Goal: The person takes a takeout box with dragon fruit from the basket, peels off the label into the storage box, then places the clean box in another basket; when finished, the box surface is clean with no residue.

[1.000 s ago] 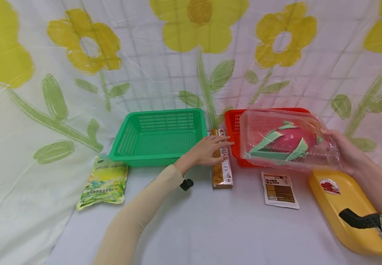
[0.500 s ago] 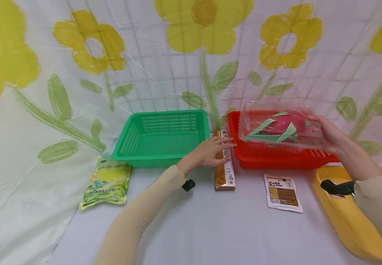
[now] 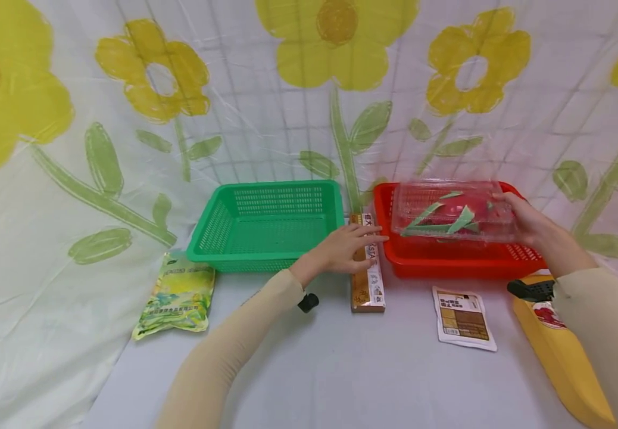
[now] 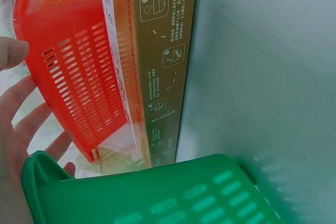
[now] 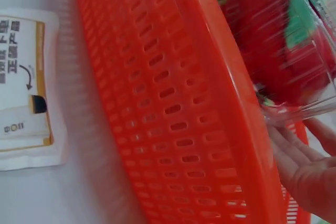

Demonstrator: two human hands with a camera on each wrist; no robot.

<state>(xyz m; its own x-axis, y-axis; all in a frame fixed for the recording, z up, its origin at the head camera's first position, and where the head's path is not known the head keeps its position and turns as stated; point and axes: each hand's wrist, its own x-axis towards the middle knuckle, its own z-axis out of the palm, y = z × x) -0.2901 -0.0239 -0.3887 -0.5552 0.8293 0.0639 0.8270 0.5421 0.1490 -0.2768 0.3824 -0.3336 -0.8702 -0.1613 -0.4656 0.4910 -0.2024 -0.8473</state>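
My right hand [image 3: 526, 221] grips the right end of a clear plastic clamshell box [image 3: 413, 199] with a pink and green dragon fruit [image 3: 467, 205] inside. The clamshell box is at the red basket [image 3: 453, 269], overlapping its opening. In the right wrist view, my fingers [image 5: 294, 153] reach under the clear plastic, beside the basket's rim. Fingers spread and holding nothing, my left hand [image 3: 341, 250] hovers over the long pasta box [image 3: 368, 292] between the two baskets. The left wrist view places that hand close to the corner of the green basket [image 4: 131, 192]; contact cannot be told.
The green basket's inside shows only its mesh floor. A yellow-green bag [image 3: 175, 298] lies at front left. A white and brown pouch [image 3: 463, 319] lies before the red basket. A yellow container [image 3: 561, 351] sits at right, partly under my right sleeve. A flowered curtain [image 3: 266, 131] hangs behind.
My right hand has moved the clamshell box left and away from me, then down into the red basket's opening. The left hand keeps its place while the view shifts slightly.
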